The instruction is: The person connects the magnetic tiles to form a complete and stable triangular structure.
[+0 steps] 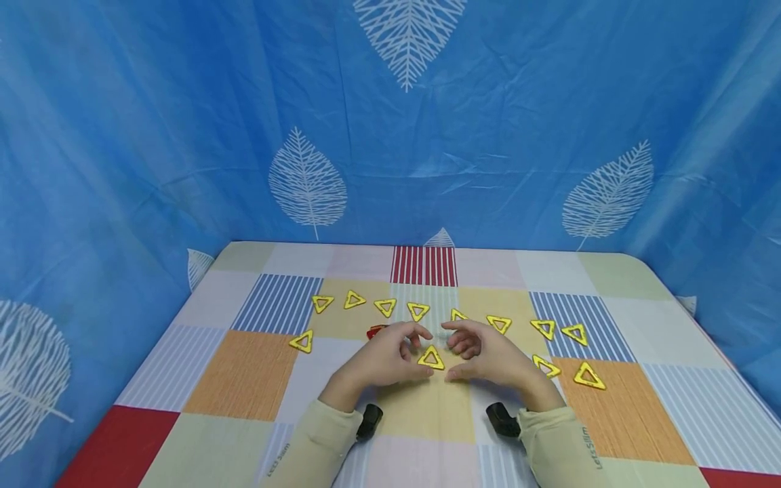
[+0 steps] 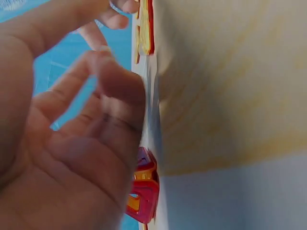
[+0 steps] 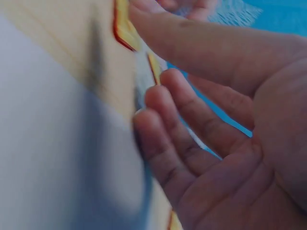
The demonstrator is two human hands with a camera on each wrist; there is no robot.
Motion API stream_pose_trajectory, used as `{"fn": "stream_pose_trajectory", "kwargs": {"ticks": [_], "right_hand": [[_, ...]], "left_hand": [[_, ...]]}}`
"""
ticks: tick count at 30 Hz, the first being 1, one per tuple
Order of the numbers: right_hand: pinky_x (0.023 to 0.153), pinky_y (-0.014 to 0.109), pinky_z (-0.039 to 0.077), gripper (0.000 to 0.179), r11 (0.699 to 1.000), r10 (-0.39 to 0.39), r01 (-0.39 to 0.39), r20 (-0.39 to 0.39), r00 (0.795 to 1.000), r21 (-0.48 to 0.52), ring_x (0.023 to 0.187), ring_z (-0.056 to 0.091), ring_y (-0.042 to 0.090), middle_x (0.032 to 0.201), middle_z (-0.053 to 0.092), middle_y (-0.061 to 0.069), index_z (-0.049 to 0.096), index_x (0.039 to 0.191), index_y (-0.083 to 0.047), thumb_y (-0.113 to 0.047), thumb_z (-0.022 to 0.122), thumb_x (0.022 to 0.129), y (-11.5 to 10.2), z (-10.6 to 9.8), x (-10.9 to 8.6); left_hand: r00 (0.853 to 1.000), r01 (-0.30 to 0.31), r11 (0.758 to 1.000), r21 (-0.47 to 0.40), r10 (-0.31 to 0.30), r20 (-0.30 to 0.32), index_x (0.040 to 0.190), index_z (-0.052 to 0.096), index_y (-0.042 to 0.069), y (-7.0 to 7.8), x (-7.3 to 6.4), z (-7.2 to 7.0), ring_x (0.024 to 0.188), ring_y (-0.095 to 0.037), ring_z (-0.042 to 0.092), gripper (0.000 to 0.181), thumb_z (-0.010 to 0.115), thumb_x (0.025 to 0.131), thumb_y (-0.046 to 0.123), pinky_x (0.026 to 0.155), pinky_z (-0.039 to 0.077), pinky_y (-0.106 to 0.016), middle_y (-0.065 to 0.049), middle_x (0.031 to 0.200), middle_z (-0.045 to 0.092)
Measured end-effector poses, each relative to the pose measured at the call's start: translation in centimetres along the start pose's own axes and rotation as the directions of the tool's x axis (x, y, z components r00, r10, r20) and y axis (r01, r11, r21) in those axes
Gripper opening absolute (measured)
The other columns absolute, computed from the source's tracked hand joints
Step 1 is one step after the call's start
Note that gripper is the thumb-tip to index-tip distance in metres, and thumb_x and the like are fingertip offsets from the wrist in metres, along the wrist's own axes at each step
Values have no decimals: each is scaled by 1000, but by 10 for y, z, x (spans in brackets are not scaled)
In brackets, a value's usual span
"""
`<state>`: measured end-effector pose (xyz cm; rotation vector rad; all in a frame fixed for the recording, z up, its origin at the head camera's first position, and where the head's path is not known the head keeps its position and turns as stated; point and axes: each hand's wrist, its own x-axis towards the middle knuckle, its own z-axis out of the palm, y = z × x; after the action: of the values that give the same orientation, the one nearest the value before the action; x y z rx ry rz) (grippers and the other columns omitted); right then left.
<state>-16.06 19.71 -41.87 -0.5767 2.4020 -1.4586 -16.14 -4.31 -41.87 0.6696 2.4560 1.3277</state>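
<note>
A yellow triangle with a hollow middle (image 1: pixel 431 358) lies on the patchwork tablecloth between my two hands. To its left my left hand (image 1: pixel 390 354) holds nothing, its fingers loosely bent with the palm turned inward. My right hand (image 1: pixel 490 354) mirrors it on the other side, also without anything in its grasp. In the left wrist view, a red piece with orange parts (image 2: pixel 145 187) shows beyond the left palm; the head view has it mostly hidden behind that hand. The triangle's red-edged side (image 3: pixel 125 26) appears near the right thumb in the right wrist view.
Several more yellow triangles curve around the hands, among them one at the left (image 1: pixel 302 341), one behind (image 1: pixel 417 311) and one at the right (image 1: pixel 588 375). A blue curtain with white leaves (image 1: pixel 390 169) hangs behind the table. Dark wrist devices (image 1: pixel 503 420) sit under the sleeves.
</note>
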Motion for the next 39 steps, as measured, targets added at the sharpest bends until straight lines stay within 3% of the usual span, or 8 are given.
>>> {"fn": "stream_pose_trajectory", "kwargs": {"ticks": [8, 17, 23, 29, 31, 34, 39], "right_hand": [[83, 37, 54, 80, 993, 69, -74, -57, 996, -88, 99, 61, 28, 112, 62, 13, 56, 138, 2, -6, 93, 69, 0, -32, -17], [76, 33, 54, 81, 984, 147, -155, -90, 985, -91, 94, 59, 29, 113, 61, 15, 54, 139, 5, -8, 93, 69, 11, -69, -47], [71, 32, 52, 84, 948, 268, -288, -151, 951, -133, 93, 57, 25, 114, 60, 15, 54, 138, 5, -10, 95, 67, 21, -91, -69], [68, 37, 57, 80, 901, 431, -432, -157, 889, 27, 91, 51, 27, 112, 54, 17, 51, 137, 11, 5, 90, 67, 26, -101, -80], [68, 38, 58, 77, 888, 460, -458, -161, 873, 53, 90, 50, 28, 109, 54, 17, 53, 135, 12, 9, 89, 66, 27, -102, -80], [68, 36, 58, 66, 887, 456, -462, -166, 874, 5, 90, 51, 28, 104, 56, 15, 59, 127, 13, 9, 88, 68, 26, -102, -80], [67, 36, 58, 50, 849, 528, -516, -176, 831, 110, 86, 54, 27, 98, 55, 16, 68, 117, 10, 12, 85, 70, 25, -96, -79]], "left_hand": [[999, 47, 990, 133, -48, 8, 130, 64, 13, 1, 0, 4, 70, -10, 49, 51, 84, 85, 23, 68, 43, -29, 0, 95, 55], [994, 106, 982, 155, -106, -12, 128, 68, 15, 2, -3, 7, 83, -14, 49, 45, 82, 86, 20, 75, 43, -31, 2, 95, 52], [992, 122, 978, 168, -120, -26, 126, 69, 17, 2, -2, 9, 88, -15, 50, 41, 82, 87, 21, 79, 43, -33, 4, 95, 52], [991, 132, 978, 162, -129, -26, 121, 70, 18, 1, 0, 9, 91, -15, 51, 37, 82, 87, 22, 81, 45, -34, 6, 97, 53], [991, 131, 979, 159, -129, -23, 120, 71, 17, 1, 0, 9, 92, -15, 51, 36, 82, 86, 21, 81, 46, -34, 6, 98, 54], [992, 130, 979, 158, -128, -21, 120, 72, 15, 1, 0, 9, 92, -15, 51, 35, 82, 86, 20, 82, 46, -34, 6, 98, 54], [990, 139, 979, 149, -137, -19, 120, 72, 14, 1, 0, 9, 92, -16, 51, 35, 81, 87, 19, 82, 46, -34, 6, 97, 54]]}}
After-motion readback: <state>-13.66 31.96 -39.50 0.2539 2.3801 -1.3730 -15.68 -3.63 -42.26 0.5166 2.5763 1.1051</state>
